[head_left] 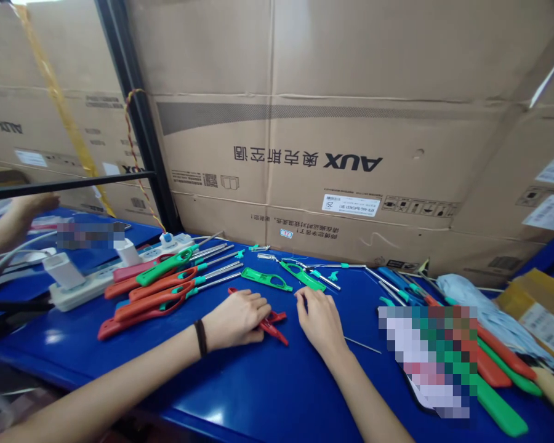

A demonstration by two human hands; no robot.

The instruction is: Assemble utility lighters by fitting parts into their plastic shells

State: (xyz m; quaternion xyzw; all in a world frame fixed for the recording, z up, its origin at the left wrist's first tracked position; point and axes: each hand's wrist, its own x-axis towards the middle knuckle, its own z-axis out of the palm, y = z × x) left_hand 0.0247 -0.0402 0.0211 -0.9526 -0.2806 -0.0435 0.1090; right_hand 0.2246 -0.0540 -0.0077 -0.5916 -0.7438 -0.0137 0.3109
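My left hand (240, 317) is closed over red lighter casing pieces (274, 329), which stick out past the fingers on the right and at the back. Beside it, my right hand (321, 317) has its fingers curled down near the table; whatever they may hold is hidden. Just beyond the right fingertips lies an opened green lighter casing (302, 275) with a wire and metal tube by it. Another green casing half (266, 279) rests behind my left hand. A thin metal rod (362, 344) lies right of my right wrist.
Assembled long lighters (152, 301) in red, orange and green are piled left, against a white power strip (80, 292) with plugs. More lighters (498, 394) lie right, partly under a blurred patch. A large cardboard box (305, 123) stands behind the blue table (240, 394). Another person's arm (9, 227) shows far left.
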